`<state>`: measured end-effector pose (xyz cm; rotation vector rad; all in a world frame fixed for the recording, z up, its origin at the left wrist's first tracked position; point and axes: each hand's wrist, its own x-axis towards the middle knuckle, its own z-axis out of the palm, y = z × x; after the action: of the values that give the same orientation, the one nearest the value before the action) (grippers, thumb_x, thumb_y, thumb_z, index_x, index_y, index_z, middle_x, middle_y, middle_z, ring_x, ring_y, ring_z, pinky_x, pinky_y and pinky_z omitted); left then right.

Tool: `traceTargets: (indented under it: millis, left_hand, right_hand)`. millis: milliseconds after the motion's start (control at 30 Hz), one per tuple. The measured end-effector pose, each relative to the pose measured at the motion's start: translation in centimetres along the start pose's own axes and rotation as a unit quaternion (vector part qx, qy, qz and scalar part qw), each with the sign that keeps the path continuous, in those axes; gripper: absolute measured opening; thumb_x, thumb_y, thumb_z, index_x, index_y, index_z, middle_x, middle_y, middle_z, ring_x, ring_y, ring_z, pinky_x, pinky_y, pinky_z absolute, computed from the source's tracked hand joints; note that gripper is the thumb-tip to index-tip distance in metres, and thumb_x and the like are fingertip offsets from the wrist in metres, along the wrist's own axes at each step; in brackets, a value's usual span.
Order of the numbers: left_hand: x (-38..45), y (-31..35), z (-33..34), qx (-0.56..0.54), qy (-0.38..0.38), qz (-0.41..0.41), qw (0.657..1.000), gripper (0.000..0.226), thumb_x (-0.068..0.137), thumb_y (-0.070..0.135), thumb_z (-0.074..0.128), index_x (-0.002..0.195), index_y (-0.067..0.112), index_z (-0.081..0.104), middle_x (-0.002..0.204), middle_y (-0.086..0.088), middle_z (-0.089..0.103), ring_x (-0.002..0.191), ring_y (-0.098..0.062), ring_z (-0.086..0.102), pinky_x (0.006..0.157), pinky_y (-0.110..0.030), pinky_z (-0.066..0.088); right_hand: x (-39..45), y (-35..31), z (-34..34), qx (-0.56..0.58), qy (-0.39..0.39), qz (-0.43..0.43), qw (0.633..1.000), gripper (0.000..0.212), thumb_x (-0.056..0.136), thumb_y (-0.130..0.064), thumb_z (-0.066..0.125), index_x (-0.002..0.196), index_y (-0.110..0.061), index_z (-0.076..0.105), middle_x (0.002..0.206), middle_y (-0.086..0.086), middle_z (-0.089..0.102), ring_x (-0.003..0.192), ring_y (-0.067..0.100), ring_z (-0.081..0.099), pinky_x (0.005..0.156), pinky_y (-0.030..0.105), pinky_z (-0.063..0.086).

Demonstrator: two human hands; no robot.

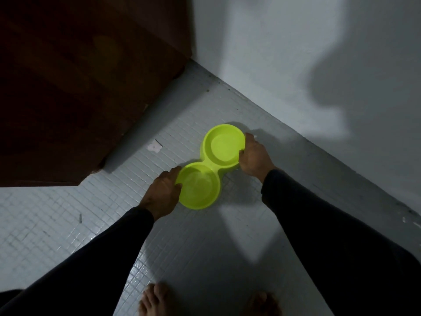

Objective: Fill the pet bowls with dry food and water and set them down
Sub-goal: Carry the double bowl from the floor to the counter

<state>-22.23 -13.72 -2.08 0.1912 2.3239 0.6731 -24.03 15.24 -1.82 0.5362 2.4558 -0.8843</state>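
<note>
Both hands [206,173] hiding double bowl [210,166] rims

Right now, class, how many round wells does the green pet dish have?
2. The far well lies nearer the wall, beside the right hand; the near well lies beside the left hand. None looks hidden.
</note>
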Motion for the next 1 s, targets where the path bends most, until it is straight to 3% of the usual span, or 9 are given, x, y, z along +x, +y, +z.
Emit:
traceTargets:
  millis: [100, 267, 400, 500, 600, 700, 767, 867, 1000]
  left_hand:
    - [0.2, 0.1, 0.1, -0.017, 0.013, -0.002, 1.0, 0.068, 0.09, 0.038, 0.039, 0.154, 0.017, 0.041, 0.13, -0.02, 0.061, 0.115, -0.04, 0.059, 0.099, -0.051, 0.05]
    - [0.3, 1.1, -0.5, -0.017, 0.053, 0.004, 0.998, 0.067, 0.088, 0.034, 0.035, 0.151, 0.013, 0.046, 0.126, -0.024, 0.06, 0.112, -0.044, 0.06, 0.097, -0.053, 0.05]
    - [0.7, 2.4, -1.7, -0.027, 0.074, 0.023, 0.997, 0.08, 0.084, 0.053, 0.024, 0.148, 0.013, 0.049, 0.122, -0.025, 0.057, 0.107, -0.044, 0.06, 0.097, -0.054, 0.05]
    - [1.2, 2.8, -2.6, -0.012, 0.072, 0.022, 0.997, 0.076, 0.083, 0.049, 0.028, 0.15, 0.018, 0.047, 0.125, -0.022, 0.053, 0.108, -0.044, 0.06, 0.098, -0.053, 0.05]
    - [1.6, 2.8, -3.3, -0.004, 0.071, 0.031, 0.997, 0.07, 0.084, 0.036, 0.034, 0.15, 0.02, 0.047, 0.126, -0.019, 0.052, 0.107, -0.043, 0.06, 0.096, -0.05, 0.052]
    - [2.2, 2.2, -3.5, -0.007, 0.075, 0.048, 0.996, 0.068, 0.084, 0.03, 0.034, 0.15, 0.023, 0.049, 0.126, -0.016, 0.054, 0.11, -0.038, 0.059, 0.099, -0.05, 0.051]
    - [2.5, 1.9, -3.3, -0.025, 0.088, 0.063, 0.994, 0.064, 0.089, 0.028, 0.034, 0.15, 0.022, 0.05, 0.126, -0.013, 0.056, 0.114, -0.032, 0.058, 0.104, -0.044, 0.048]
    - [2.7, 1.6, -2.6, -0.091, 0.167, 0.053, 0.98, 0.051, 0.102, 0.031, 0.037, 0.148, 0.016, 0.052, 0.129, -0.015, 0.059, 0.12, -0.028, 0.057, 0.107, -0.034, 0.042]
    - [2.8, 2.1, -1.9, -0.232, 0.182, -0.058, 0.954, 0.045, 0.107, 0.045, 0.047, 0.149, 0.03, 0.05, 0.143, -0.009, 0.051, 0.127, -0.02, 0.052, 0.109, -0.037, 0.041]
  right_hand:
    - [-0.1, 0.1, -0.1, 0.012, 0.012, -0.017, 1.0, 0.087, 0.073, -0.032, 0.038, 0.151, 0.008, 0.029, 0.129, 0.034, 0.058, 0.115, 0.051, 0.057, 0.091, 0.044, 0.045]
    - [-0.3, 0.3, 0.0, 0.075, 0.041, 0.021, 0.996, 0.094, 0.063, -0.03, 0.041, 0.153, -0.006, 0.034, 0.134, 0.035, 0.05, 0.122, 0.047, 0.051, 0.097, 0.038, 0.041]
    - [-0.9, 0.3, -0.2, 0.16, 0.05, 0.087, 0.982, 0.095, 0.061, -0.026, 0.038, 0.156, -0.025, 0.035, 0.142, 0.028, 0.042, 0.121, 0.041, 0.051, 0.098, 0.028, 0.039]
    - [-1.5, 1.1, 0.5, 0.262, 0.066, 0.084, 0.959, 0.082, 0.064, -0.027, 0.048, 0.147, -0.026, 0.048, 0.135, 0.016, 0.056, 0.114, 0.031, 0.057, 0.098, 0.033, 0.046]
    - [-2.3, 1.4, 1.5, 0.319, 0.101, 0.099, 0.937, 0.045, 0.087, -0.045, 0.061, 0.127, -0.026, 0.053, 0.125, 0.003, 0.06, 0.115, 0.025, 0.057, 0.102, 0.044, 0.047]
    - [-2.7, 1.9, 2.5, 0.334, 0.164, 0.097, 0.923, 0.02, 0.105, -0.043, 0.046, 0.115, -0.026, 0.05, 0.115, 0.002, 0.058, 0.111, 0.025, 0.056, 0.1, 0.044, 0.046]
    - [-3.2, 2.2, 3.0, 0.343, 0.193, 0.079, 0.916, 0.029, 0.104, -0.046, 0.041, 0.12, -0.026, 0.054, 0.12, 0.005, 0.061, 0.114, 0.025, 0.057, 0.102, 0.045, 0.046]
    - [-3.5, 2.4, 3.8, 0.362, 0.218, 0.077, 0.903, 0.053, 0.097, -0.055, 0.035, 0.133, -0.025, 0.059, 0.132, 0.003, 0.063, 0.122, 0.023, 0.058, 0.106, 0.043, 0.046]
    - [-4.1, 2.3, 4.3, 0.387, 0.256, 0.075, 0.883, 0.036, 0.099, -0.049, 0.037, 0.121, -0.033, 0.06, 0.123, -0.002, 0.065, 0.116, 0.022, 0.06, 0.104, 0.045, 0.049]
